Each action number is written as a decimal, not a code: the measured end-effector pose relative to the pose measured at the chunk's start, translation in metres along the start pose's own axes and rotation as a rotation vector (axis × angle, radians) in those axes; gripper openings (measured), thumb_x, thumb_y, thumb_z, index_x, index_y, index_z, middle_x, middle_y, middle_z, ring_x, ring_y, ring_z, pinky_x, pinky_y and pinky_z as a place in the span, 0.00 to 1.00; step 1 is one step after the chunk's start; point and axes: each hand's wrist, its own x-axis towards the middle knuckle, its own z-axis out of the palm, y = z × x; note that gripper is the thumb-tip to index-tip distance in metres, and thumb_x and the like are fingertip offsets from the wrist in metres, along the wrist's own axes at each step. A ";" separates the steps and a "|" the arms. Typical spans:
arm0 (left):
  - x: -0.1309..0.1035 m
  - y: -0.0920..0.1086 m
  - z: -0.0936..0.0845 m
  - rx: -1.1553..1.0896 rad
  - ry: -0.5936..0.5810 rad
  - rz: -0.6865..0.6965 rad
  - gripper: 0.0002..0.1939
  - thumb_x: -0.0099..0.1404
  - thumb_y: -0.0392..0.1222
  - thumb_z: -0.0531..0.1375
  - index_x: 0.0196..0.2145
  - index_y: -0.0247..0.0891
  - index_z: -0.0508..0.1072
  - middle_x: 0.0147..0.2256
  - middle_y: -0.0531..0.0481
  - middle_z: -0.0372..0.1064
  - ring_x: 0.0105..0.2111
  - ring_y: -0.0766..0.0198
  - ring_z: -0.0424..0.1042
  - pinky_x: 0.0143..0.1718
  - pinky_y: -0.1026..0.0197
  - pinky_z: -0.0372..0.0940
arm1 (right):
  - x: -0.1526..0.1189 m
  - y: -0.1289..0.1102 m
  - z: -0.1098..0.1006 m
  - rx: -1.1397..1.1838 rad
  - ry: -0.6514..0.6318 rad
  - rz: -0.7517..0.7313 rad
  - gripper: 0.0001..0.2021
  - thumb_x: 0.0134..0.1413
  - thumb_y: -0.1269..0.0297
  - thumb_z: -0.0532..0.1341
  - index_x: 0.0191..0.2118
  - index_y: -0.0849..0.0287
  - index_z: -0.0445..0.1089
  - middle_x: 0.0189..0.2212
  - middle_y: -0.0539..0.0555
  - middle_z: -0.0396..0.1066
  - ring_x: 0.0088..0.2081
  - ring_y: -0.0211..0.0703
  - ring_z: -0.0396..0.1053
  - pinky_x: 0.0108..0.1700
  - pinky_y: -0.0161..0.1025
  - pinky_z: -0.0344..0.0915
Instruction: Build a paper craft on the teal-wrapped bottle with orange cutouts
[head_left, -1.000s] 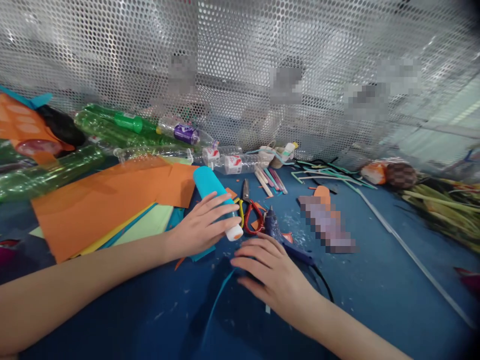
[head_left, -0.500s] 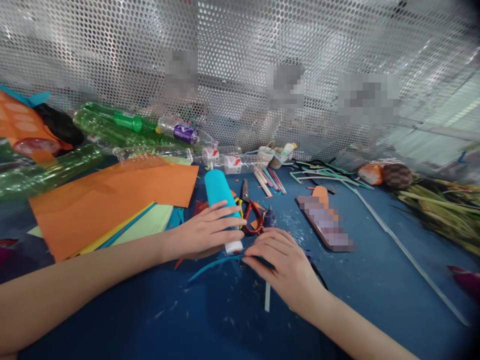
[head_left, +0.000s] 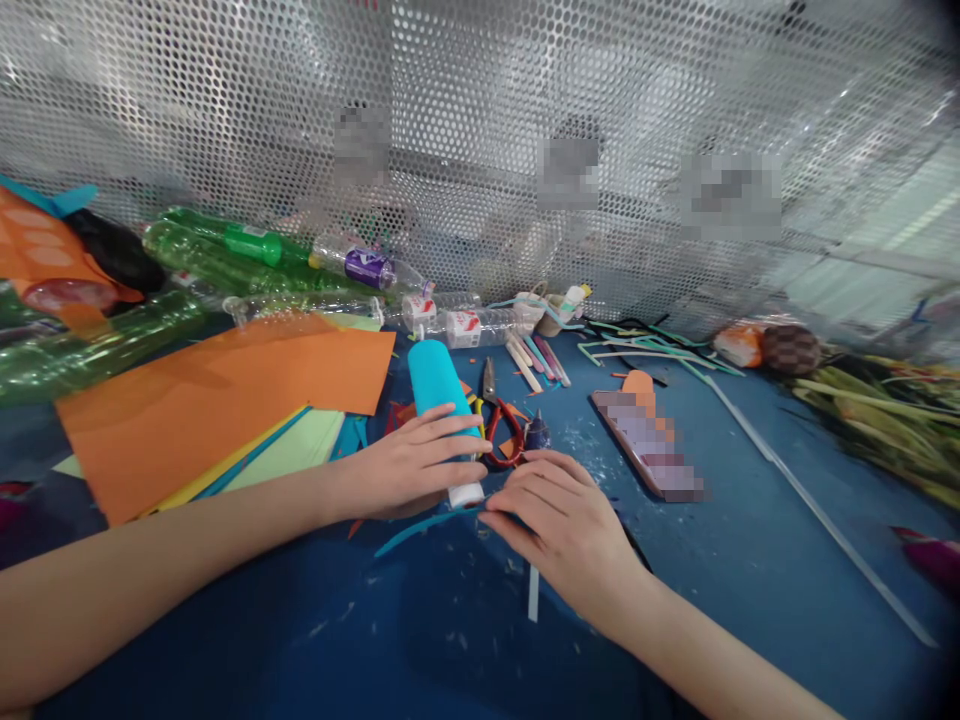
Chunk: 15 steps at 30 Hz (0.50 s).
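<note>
A bottle wrapped in bright blue paper (head_left: 435, 375) lies tilted, with its white end (head_left: 466, 495) toward me. My left hand (head_left: 412, 462) is closed over its lower part, fingers across the blue wrap. Between thumb and fingertips of my right hand (head_left: 566, 520) is one end of a narrow blue paper strip (head_left: 416, 528). The strip curves left below the white end; whether it touches the bottle I cannot tell. Red-handled scissors (head_left: 491, 405) lie just beyond my hands, beside a dark pointed nozzle (head_left: 537, 432) whose body my right hand partly hides.
Orange sheets (head_left: 225, 400) and other coloured paper lie left. Plastic bottles (head_left: 262, 245) are piled behind, against a perforated metal screen (head_left: 465, 130). A phone (head_left: 645, 450) lies right, beyond it thin strips and a long pale strip (head_left: 810, 510). Short coloured sticks (head_left: 536, 362) lie ahead.
Almost nothing differs. My right hand and the strip's held end have shifted very slightly left and up; my left hand keeps its grip on the bottle.
</note>
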 end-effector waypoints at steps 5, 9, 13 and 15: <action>0.000 0.000 0.001 -0.006 -0.004 -0.003 0.14 0.66 0.35 0.52 0.49 0.37 0.66 0.55 0.44 0.61 0.61 0.56 0.48 0.62 0.46 0.44 | 0.002 0.000 -0.002 -0.018 -0.010 -0.020 0.05 0.57 0.68 0.58 0.30 0.57 0.69 0.26 0.47 0.72 0.33 0.37 0.68 0.48 0.43 0.60; -0.001 -0.001 0.002 -0.017 0.002 -0.001 0.15 0.65 0.35 0.53 0.49 0.37 0.66 0.55 0.44 0.61 0.61 0.56 0.48 0.62 0.46 0.43 | 0.003 0.000 -0.001 -0.037 -0.017 -0.014 0.06 0.58 0.67 0.57 0.30 0.57 0.69 0.26 0.47 0.71 0.33 0.38 0.68 0.48 0.43 0.61; -0.001 -0.001 0.002 -0.039 0.013 0.007 0.15 0.64 0.34 0.54 0.49 0.38 0.66 0.54 0.43 0.62 0.61 0.56 0.49 0.62 0.46 0.43 | 0.004 0.000 0.001 -0.039 -0.018 -0.009 0.06 0.57 0.68 0.57 0.30 0.57 0.69 0.26 0.48 0.71 0.32 0.38 0.68 0.47 0.44 0.61; 0.000 -0.001 0.002 -0.052 0.022 0.014 0.16 0.63 0.33 0.54 0.49 0.37 0.66 0.54 0.43 0.62 0.61 0.56 0.49 0.62 0.46 0.43 | 0.004 -0.001 0.001 -0.041 -0.009 -0.005 0.06 0.57 0.68 0.57 0.29 0.57 0.69 0.25 0.48 0.71 0.32 0.39 0.68 0.47 0.44 0.62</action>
